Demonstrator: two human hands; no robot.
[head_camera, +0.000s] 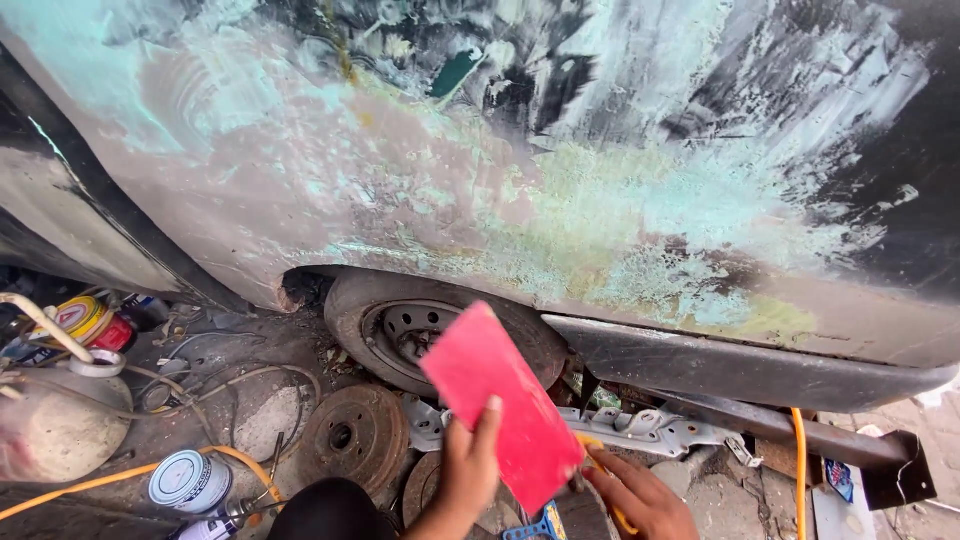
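- Head view: red sanding block (502, 405), long axis tilted, upper end pointing up-left toward the wheel (425, 335)
- left hand (468, 468) clasps its lower left edge; right hand (640, 497) pinches its bottom corner
- sanded car panel (520, 190) above; brake drum (352, 436) lower left

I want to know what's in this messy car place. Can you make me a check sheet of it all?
Surface: car body panel, sanded, patchy with pale green and grey filler.
Job's things: red flat card, held up in front of the wheel.
Clutter: rusty brake drum, white tin, yellow and red can, metal bracket.
Grips: left hand shut on the red flat card; right hand touches its lower edge, with something yellow under the fingers.
Cables: orange hose on the ground.
Surroundings: dirty concrete ground, dark bumper strip.
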